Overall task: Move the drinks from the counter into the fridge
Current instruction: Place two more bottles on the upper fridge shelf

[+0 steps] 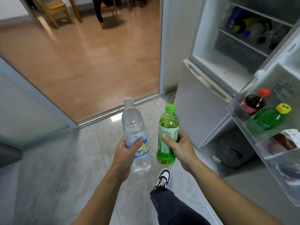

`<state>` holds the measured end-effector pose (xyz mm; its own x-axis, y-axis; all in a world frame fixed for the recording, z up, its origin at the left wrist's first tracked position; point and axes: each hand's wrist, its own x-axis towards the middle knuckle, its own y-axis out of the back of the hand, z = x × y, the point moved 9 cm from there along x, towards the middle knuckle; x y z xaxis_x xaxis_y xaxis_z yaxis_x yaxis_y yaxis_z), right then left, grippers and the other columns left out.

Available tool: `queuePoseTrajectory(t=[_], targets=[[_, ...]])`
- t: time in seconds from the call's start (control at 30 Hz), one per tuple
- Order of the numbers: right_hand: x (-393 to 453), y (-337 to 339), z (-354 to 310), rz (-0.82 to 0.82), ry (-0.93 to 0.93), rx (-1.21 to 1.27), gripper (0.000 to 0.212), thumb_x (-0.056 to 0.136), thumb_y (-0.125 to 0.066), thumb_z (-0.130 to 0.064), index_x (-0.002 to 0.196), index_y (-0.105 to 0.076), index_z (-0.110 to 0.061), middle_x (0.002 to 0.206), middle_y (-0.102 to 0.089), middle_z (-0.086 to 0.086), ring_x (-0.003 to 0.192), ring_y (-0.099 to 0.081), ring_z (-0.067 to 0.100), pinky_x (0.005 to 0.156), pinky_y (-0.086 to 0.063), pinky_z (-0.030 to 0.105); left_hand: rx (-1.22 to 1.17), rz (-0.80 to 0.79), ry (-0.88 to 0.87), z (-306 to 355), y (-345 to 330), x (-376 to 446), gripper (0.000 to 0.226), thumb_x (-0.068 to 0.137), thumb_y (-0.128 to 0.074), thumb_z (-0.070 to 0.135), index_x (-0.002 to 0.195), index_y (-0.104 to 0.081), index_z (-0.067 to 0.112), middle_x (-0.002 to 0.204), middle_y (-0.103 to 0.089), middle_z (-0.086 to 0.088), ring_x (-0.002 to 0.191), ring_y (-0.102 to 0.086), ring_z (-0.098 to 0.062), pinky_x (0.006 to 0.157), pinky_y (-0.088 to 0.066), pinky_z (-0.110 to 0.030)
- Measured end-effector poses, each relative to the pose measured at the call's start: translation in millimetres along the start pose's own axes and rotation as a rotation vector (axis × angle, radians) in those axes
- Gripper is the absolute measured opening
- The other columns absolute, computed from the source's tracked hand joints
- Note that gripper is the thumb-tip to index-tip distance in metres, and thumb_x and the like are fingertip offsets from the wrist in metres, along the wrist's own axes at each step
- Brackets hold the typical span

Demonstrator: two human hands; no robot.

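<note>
Fridge door shelf [235, 111]: cola bottle [254, 102], green bottle [269, 118] | hands: two bottles

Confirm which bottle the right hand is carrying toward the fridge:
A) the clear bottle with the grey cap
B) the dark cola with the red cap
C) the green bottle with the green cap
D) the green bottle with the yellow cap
C: the right hand grips the green bottle with the green cap, while the left hand holds the clear bottle; the cola and the yellow-capped bottle already stand in the door shelf.
</note>
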<state>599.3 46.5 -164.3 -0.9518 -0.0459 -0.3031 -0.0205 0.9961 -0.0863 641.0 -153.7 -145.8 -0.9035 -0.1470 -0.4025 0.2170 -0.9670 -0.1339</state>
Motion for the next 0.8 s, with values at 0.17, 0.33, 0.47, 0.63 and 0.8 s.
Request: queuePoseTrajectory(t=[0.17,0.33,0.47,0.63,0.8], targets=[[98,10,-30,0.089,-0.018,0.039,0.029,0.082,-0.079,-0.028,0.106,-0.066,-0.02,0.098,-0.076,0.0,0.092,-0.074,0.018,0.08,-0.06,0.037,0.05,-0.055,-0.011,51,-30,97,0.059,0.066,-0.078,0.038,0.118,-0.062,0.016,0.104,-0.074,-0.013,0.097,-0.071,-0.033,0.088,-0.057,-0.048],[182,46,-74,0.201,0.009,0.07,0.024,0.082,-0.08,-0.024,0.101,-0.067,-0.019,0.093,-0.076,0.001,0.089,-0.073,0.02,0.077,-0.061,0.035,0.063,-0.107,-0.015,102,-78,184,0.068,0.061,-0.08,0.039,0.121,-0.061,0.013,0.105,-0.074,-0.015,0.097,-0.071,-0.035,0.089,-0.057,-0.051],[229,83,-104,0.326,0.039,0.092,0.024,0.082,-0.08,-0.021,0.101,-0.066,-0.021,0.092,-0.076,-0.002,0.087,-0.073,0.017,0.075,-0.059,0.031,0.074,-0.216,-0.019,132,-131,245,0.063,0.065,-0.08,0.034,0.121,-0.061,0.013,0.109,-0.074,-0.015,0.1,-0.071,-0.035,0.089,-0.056,-0.049],[274,133,-129,0.485,0.073,0.095,0.026,0.083,-0.079,-0.022,0.105,-0.066,-0.025,0.096,-0.076,-0.005,0.088,-0.073,0.012,0.073,-0.058,0.026,0.117,-0.392,-0.011,162,-204,314,0.059,0.061,-0.082,0.04,0.115,-0.066,0.021,0.106,-0.076,-0.008,0.096,-0.074,-0.028,0.08,-0.058,-0.04],[307,190,-166,0.714,0.127,0.062,0.024,0.082,-0.08,-0.023,0.1,-0.067,-0.029,0.091,-0.076,-0.012,0.083,-0.072,0.006,0.066,-0.056,0.019,0.186,-0.632,-0.063,203,-298,378,0.06,0.065,-0.083,0.039,0.118,-0.065,0.02,0.107,-0.075,-0.008,0.098,-0.072,-0.028,0.086,-0.057,-0.042]])
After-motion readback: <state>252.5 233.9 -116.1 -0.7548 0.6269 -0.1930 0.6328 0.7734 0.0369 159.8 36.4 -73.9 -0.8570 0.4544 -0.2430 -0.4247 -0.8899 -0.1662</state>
